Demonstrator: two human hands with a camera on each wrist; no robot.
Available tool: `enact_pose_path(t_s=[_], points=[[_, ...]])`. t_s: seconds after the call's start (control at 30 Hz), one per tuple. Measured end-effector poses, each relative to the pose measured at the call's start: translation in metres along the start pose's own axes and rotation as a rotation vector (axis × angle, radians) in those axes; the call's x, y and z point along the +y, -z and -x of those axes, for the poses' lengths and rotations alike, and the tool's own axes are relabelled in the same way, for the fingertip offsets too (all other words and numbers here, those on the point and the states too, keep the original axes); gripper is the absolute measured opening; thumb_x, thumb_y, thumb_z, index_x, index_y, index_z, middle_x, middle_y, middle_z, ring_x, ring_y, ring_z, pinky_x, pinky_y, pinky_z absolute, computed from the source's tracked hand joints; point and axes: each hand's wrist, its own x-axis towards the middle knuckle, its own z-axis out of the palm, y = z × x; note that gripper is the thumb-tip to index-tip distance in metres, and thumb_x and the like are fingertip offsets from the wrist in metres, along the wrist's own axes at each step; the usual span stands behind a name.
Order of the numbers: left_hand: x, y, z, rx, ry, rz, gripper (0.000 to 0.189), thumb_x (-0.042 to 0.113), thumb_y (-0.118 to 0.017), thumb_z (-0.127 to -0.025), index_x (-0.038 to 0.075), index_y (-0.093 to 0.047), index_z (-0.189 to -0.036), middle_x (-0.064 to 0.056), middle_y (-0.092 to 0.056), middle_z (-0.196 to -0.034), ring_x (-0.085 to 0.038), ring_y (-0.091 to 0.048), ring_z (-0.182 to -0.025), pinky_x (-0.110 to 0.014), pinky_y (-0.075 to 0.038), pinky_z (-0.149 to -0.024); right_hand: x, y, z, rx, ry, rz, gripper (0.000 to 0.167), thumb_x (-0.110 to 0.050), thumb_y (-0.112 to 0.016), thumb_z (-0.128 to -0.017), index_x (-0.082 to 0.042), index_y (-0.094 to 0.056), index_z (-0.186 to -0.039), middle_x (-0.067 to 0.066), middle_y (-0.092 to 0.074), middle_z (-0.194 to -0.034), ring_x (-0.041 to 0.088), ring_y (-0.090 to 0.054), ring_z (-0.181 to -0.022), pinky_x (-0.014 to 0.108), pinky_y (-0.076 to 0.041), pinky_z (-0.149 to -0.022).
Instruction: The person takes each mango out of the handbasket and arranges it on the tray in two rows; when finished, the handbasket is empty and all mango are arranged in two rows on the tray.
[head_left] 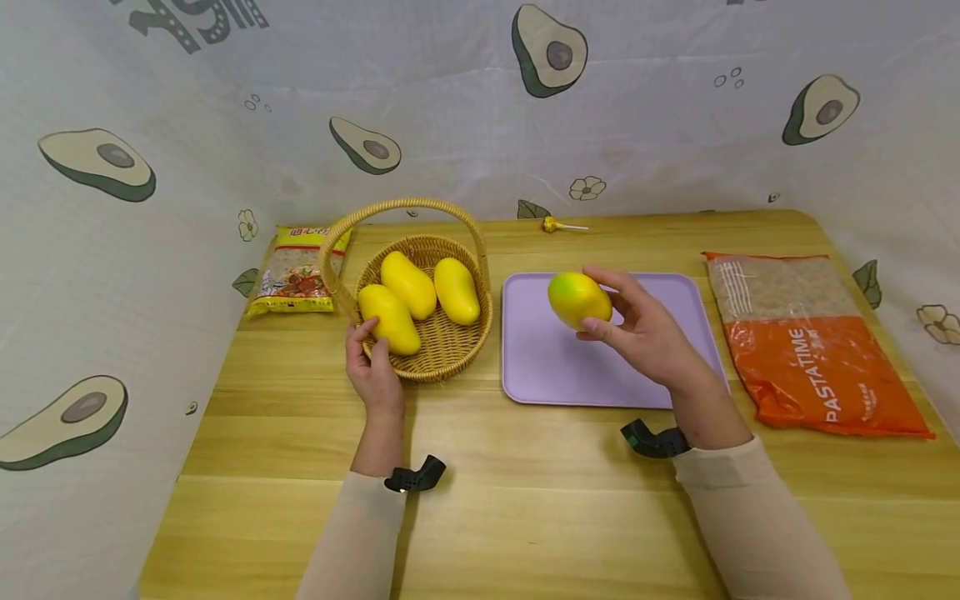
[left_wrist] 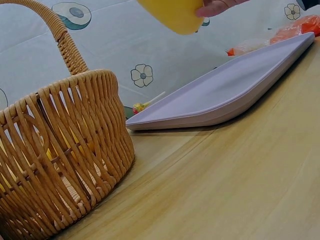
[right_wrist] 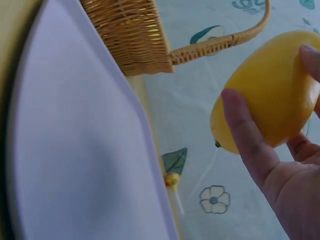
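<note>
My right hand (head_left: 637,333) holds a yellow mango (head_left: 577,300) with a green patch up above the lilac tray (head_left: 555,379). Thumb and fingers grip its sides, and the right wrist view shows the mango (right_wrist: 270,90) against the curtain. My left hand (head_left: 372,375) grips the front left rim of a wicker basket (head_left: 450,364), its fingertips right at the nearest mango (head_left: 390,321) inside. Two more mangoes lie in the basket, one in the middle (head_left: 408,285) and one at the right (head_left: 457,292). In the left wrist view the basket (left_wrist: 65,150) shows, with the left hand out of sight.
A yellow-and-red food packet (head_left: 296,271) lies behind the basket's left side. An orange PASTATIME bag (head_left: 825,358) is right of the tray. A lollipop (head_left: 552,225) lies near the table's back edge. The basket's tall handle (head_left: 405,204) arches up; a printed curtain (head_left: 450,83) stands behind.
</note>
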Motion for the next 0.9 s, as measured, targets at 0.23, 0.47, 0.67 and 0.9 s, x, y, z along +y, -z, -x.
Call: enact_pose_path(t_s=[0.23, 0.47, 0.67, 0.9], points=[[0.0, 0.0, 0.0, 0.001, -0.008, -0.01, 0.028, -0.002, -0.052, -0.09, -0.007, -0.062, -0.115, -0.016, -0.054, -0.15, -0.027, -0.025, -0.156, -0.04, -0.015, -0.128, 0.011, -0.002, 0.007, 0.066, 0.044, -0.244, 0.034, -0.009, -0.047, -0.107, 0.0, -0.051, -0.14, -0.001, -0.058, -0.135, 0.014, -0.063, -0.113, 0.027, -0.061, -0.082], [-0.002, 0.0, -0.001, 0.004, -0.01, -0.006, 0.028, -0.003, -0.051, -0.09, -0.009, -0.061, -0.115, -0.016, -0.055, -0.148, -0.026, -0.025, -0.156, -0.039, -0.016, -0.128, 0.008, -0.01, 0.009, 0.257, -0.016, -0.294, 0.014, -0.013, -0.053, -0.105, -0.014, -0.066, -0.107, -0.002, -0.062, -0.128, 0.01, -0.061, -0.11, 0.018, -0.058, -0.08], [-0.002, -0.001, -0.003, -0.006, -0.023, 0.003, 0.028, -0.003, -0.05, -0.091, -0.011, -0.06, -0.116, -0.018, -0.058, -0.142, -0.024, -0.026, -0.155, -0.037, -0.016, -0.128, 0.007, -0.013, 0.007, 0.301, -0.011, -0.2, 0.022, 0.006, -0.061, -0.096, 0.005, -0.062, -0.118, -0.002, -0.06, -0.133, 0.016, -0.051, -0.132, 0.014, -0.053, -0.092], [-0.002, -0.001, -0.002, -0.002, -0.013, 0.011, 0.027, -0.004, -0.05, -0.092, -0.011, -0.06, -0.116, -0.018, -0.058, -0.143, -0.025, -0.026, -0.155, -0.039, -0.016, -0.128, 0.004, 0.001, 0.004, 0.319, -0.164, 0.051, 0.053, -0.005, -0.071, -0.093, -0.002, -0.052, -0.142, 0.011, -0.035, -0.162, 0.035, -0.039, -0.144, 0.007, -0.047, -0.093]])
